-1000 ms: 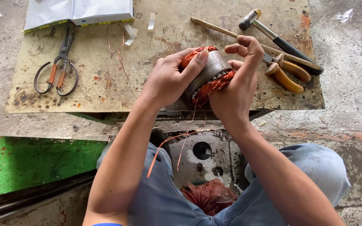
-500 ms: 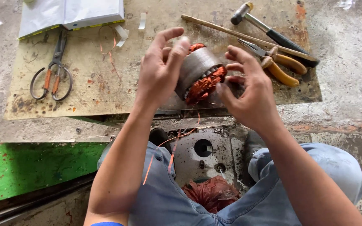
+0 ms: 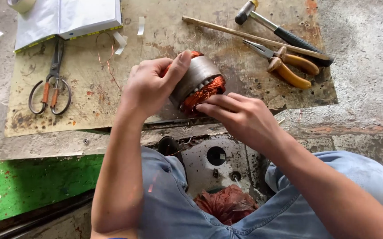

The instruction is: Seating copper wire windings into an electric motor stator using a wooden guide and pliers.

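Since a moment before, the left hand (image 3: 149, 86) had curled round the motor core (image 3: 197, 80), gripping it above the worktop (image 3: 156, 35), while the right hand (image 3: 244, 117) pinched its copper wire. Holding the core steady probably worked best. Nearby lay one hammer (image 3: 284, 33), one pliers (image 3: 289, 66) and one scissors (image 3: 50, 88).

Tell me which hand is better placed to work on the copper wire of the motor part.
The right hand, probably. Its fingertips already touch the copper wire at the open end, while the left hand wraps the metal motor part and steadies it over the board.
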